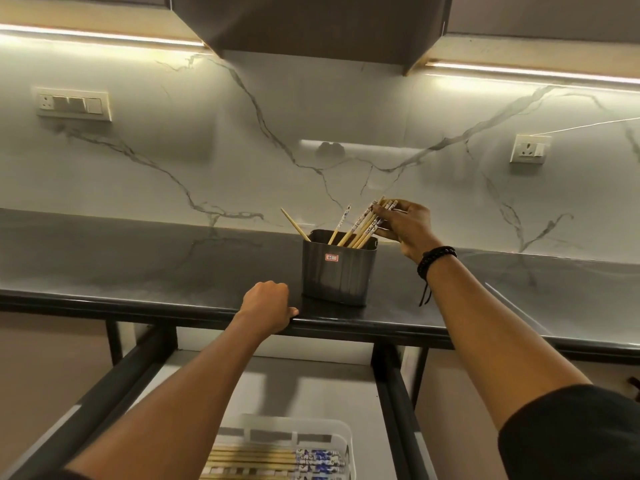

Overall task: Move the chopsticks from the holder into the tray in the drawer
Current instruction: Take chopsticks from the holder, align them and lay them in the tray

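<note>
The right grip pinches a bunch of chopsticks near their tops. They stand in the holder on the table, leaning toward 1 o'clock. Best to pull them out along that lean, held tight together, so the holder does not tip. The left grip is curled, resting on the table edge at 7 o'clock from the holder. The sticks are pale wood with blue-and-white tops. More lie in the tray at 6 o'clock.
</note>
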### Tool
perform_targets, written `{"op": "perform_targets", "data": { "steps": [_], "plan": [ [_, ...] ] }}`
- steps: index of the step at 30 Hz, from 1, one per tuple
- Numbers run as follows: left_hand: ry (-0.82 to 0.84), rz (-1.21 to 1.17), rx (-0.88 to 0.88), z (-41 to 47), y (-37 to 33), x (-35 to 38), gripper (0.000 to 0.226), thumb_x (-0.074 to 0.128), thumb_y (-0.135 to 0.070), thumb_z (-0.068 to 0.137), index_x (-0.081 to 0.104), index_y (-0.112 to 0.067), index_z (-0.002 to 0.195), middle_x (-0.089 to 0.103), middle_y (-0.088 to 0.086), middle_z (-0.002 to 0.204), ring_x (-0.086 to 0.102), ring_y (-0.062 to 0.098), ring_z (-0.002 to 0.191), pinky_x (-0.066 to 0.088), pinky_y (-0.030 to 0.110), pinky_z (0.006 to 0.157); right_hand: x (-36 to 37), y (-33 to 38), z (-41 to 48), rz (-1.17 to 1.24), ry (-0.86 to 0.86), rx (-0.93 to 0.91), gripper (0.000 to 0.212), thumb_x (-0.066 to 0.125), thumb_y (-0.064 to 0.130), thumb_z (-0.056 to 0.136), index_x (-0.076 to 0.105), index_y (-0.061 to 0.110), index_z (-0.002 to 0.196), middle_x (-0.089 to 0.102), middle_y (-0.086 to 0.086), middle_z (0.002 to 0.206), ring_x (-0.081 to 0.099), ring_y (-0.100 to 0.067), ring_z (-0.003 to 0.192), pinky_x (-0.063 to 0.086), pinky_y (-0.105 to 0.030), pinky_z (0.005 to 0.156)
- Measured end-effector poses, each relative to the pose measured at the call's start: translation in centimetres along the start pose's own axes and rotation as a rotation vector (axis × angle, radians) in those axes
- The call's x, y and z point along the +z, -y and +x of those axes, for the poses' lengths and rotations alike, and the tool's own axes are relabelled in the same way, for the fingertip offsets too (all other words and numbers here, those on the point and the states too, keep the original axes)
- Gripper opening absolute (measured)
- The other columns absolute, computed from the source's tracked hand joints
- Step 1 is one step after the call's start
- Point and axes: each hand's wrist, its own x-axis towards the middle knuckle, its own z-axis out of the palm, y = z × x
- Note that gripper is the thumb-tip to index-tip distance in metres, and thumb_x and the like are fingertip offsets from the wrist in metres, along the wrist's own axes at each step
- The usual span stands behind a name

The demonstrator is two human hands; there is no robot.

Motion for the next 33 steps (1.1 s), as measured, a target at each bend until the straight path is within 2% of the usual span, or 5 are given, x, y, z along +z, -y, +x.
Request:
{"op": "perform_targets", "data": {
  "steps": [5,11,18,26,33],
  "plan": [
    [0.074,-0.157,0.011,-1.0,0.5,-0.1,0.041,0.051,-0.044,0.095,0.046,-0.017,0.064,0.049,-0.001,0.060,0.046,0.010,0.054,0.039,0.022,0.055,-0.8,1.1,-1.2,0.028,-0.056,-0.038,0.016,0.071,0.006,0.088,0.071,0.005,0.104,0.072,-0.016,0.098,0.071,-0.026,0.088,0.061,-0.039,0.083],
    [-0.051,-0.320,0.062,-2.7,0.5,0.7,0.040,0.048,-0.041,0.097,0.055,-0.012,0.070,0.055,0.001,0.064,0.054,0.014,0.062,0.050,0.030,0.069,-2.0,3.1,-2.6,0.049,-0.142,-0.128,0.021,0.072,0.008,0.088,0.072,0.004,0.108,0.070,-0.015,0.095,0.070,-0.025,0.088,0.062,-0.035,0.078],
    [-0.160,-0.489,0.113,-4.0,-0.9,-1.5,0.044,0.047,-0.039,0.098,0.059,-0.003,0.076,0.058,0.008,0.065,0.056,0.019,0.062,0.048,0.030,0.065,-2.9,5.5,-4.5,0.151,-0.179,-0.171,0.018,0.071,0.008,0.089,0.070,0.002,0.106,0.066,-0.014,0.092,0.064,-0.022,0.085,0.061,-0.039,0.084],
    [-0.257,-0.672,0.072,-4.5,-3.3,-4.1,0.050,0.045,-0.042,0.098,0.047,-0.016,0.057,0.046,-0.001,0.049,0.046,0.011,0.048,0.033,0.022,0.052,-2.5,6.1,-7.0,0.505,-0.269,-0.146,0.007,0.073,0.005,0.086,0.070,0.011,0.089,0.068,-0.009,0.087,0.066,-0.020,0.083,0.061,-0.038,0.083],
    [-0.136,-1.149,-0.119,-5.7,-4.1,-3.9,0.044,0.044,-0.047,0.097,0.058,-0.010,0.076,0.058,0.003,0.075,0.054,0.015,0.074,0.048,0.031,0.076,-1.6,3.2,-10.8,0.783,-0.223,-0.015,0.016,0.068,0.001,0.088,0.065,0.007,0.101,0.069,-0.011,0.097,0.068,-0.024,0.097,0.056,-0.042,0.095]
  ]
}}
